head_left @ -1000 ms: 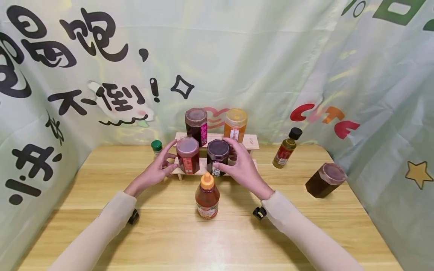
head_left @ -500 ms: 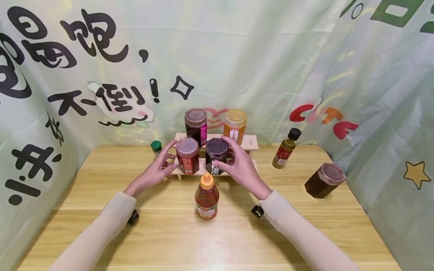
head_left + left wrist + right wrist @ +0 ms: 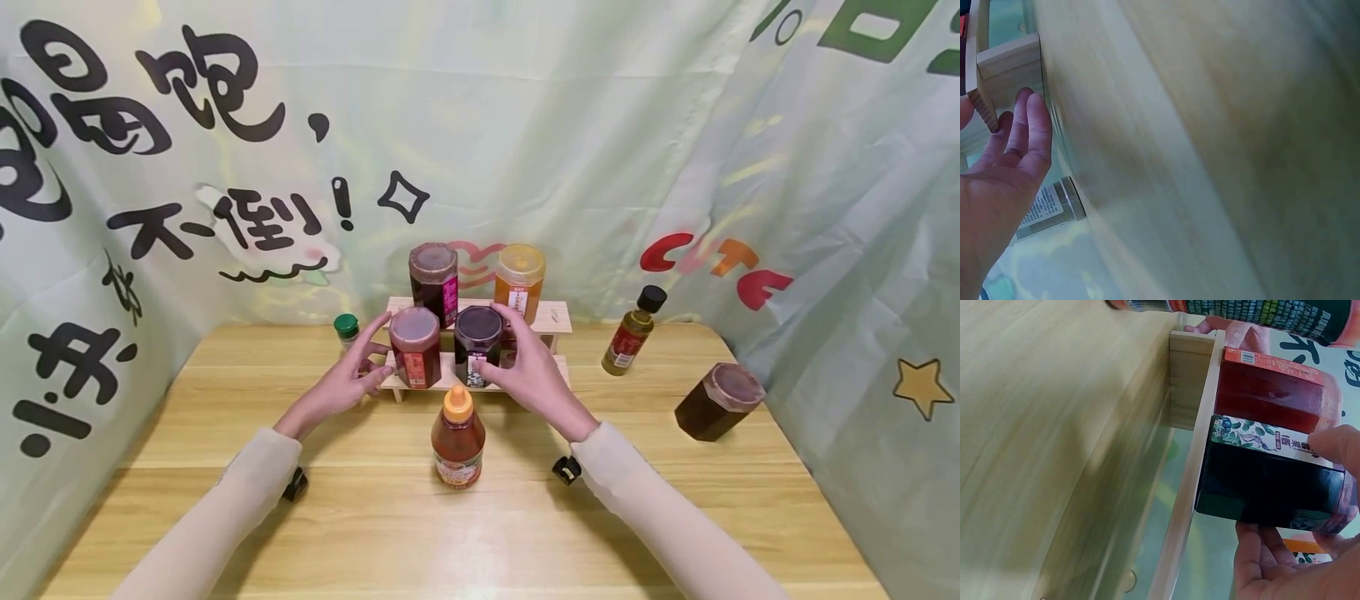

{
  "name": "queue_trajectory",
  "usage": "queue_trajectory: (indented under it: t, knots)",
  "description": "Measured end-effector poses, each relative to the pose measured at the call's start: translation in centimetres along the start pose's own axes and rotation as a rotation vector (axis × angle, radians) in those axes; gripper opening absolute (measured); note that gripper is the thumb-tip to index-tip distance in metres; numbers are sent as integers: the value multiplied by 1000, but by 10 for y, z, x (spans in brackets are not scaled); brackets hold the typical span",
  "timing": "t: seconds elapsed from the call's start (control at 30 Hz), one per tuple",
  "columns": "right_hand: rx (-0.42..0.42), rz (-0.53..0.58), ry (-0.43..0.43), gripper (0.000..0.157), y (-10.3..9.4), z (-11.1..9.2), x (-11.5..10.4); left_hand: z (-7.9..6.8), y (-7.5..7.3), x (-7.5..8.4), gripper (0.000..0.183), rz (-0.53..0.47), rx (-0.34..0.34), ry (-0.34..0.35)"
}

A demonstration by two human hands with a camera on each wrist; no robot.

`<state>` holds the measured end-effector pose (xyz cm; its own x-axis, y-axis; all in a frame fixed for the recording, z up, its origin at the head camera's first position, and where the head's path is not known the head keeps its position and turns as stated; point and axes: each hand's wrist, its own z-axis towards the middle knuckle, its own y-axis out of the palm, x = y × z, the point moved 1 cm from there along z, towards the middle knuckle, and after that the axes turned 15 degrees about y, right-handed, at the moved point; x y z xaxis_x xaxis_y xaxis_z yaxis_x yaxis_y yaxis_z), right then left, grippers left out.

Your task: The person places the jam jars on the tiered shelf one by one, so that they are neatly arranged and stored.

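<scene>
My right hand (image 3: pixel 536 371) grips a dark jar (image 3: pixel 1272 481) with a white label, thumb on its front and fingers behind. The jar stands on the lower step of a small wooden rack (image 3: pixel 1200 450), right beside a red jar (image 3: pixel 415 350). At the rack's left end is my left hand (image 3: pixel 345 375), its index fingertip close to the red jar's lid and its thumb near the step. In the left wrist view, its loosely extended fingers (image 3: pixel 1038 125) lie along the rack's end. The rack's upper step carries a dark jar with a pink label (image 3: pixel 433 283) and an amber jar (image 3: pixel 519 283).
An orange-capped squeeze bottle (image 3: pixel 458 442) stands in front of the rack. A green-capped shaker (image 3: pixel 347 325) is behind my left hand. To the right stand a black-capped bottle (image 3: pixel 630 333) and another dark jar (image 3: pixel 718 402). Printed cloth (image 3: pixel 600 125) encloses the table.
My right hand has shifted the dark jar slightly left, toward the red jar. My left hand stays at the rack's left end.
</scene>
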<state>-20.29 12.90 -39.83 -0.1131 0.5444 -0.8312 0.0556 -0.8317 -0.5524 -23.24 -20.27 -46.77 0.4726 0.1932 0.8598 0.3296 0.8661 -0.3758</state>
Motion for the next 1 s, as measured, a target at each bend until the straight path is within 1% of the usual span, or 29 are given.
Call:
queue_trajectory:
  t: [0.23,0.43,0.57,0.73,0.83,1.0]
  knots:
    - [-1,-16,-12,87,-2,-6,0,0,1,0,93,3,-4,9]
    - [21,-18,1,88,-6,-15,-1,2,1,0,92,9,-6,20]
    - [27,42,6,87,-9,-20,-2,1,0,0,92,9,-7,27]
    - [7,136,44,83,-16,-28,-3,0,0,0,93,4,-11,22]
    - [2,155,56,80,-21,-32,-2,0,0,0,93,6,-10,18]
    - [6,177,75,75,-33,-41,1,1,0,0,92,13,-9,30]
